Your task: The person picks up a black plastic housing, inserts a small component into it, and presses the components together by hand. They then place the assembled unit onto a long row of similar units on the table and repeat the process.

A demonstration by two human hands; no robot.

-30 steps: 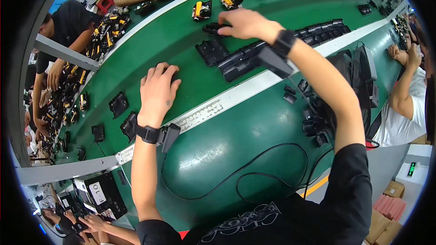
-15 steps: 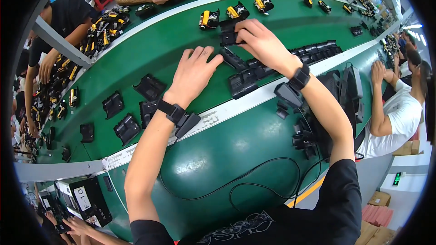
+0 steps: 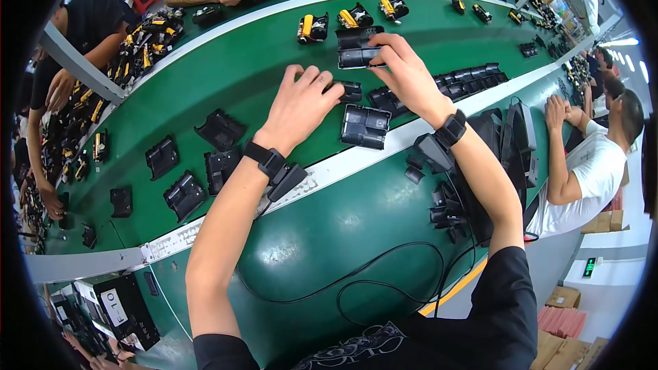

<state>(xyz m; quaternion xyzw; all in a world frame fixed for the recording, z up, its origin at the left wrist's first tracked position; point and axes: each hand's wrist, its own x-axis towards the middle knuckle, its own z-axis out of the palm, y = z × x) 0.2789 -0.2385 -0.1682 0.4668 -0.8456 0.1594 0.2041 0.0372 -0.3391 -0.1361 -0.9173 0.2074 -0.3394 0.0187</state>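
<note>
My right hand (image 3: 409,77) pinches the right edge of a black plastic shell (image 3: 358,49), its ribbed hollow side showing, above the green bench. Lower and to the left, my left hand (image 3: 299,108) has its fingers bent around the end of a smaller-looking black shell piece (image 3: 351,92); its fingertips partly hide it. Just below, another black casing half (image 3: 366,127) lies by the white rail, touched by neither hand. A row of black casing halves (image 3: 469,82) runs to the right of my right hand. Each of my wrists wears a black strap with a small box.
Loose black shells (image 3: 185,195) lie left of my left forearm. Yellow-and-black assemblies (image 3: 313,29) stand beyond my hands. A white rail (image 3: 322,173) crosses the bench, and a black cable (image 3: 343,281) loops nearer me. Co-workers sit across and at both sides; a parts heap (image 3: 137,48) lies far left.
The shell in my right hand has tilted, showing more of its inside. The piece at my left fingers has turned and sits closer in them. The view has shifted slightly.
</note>
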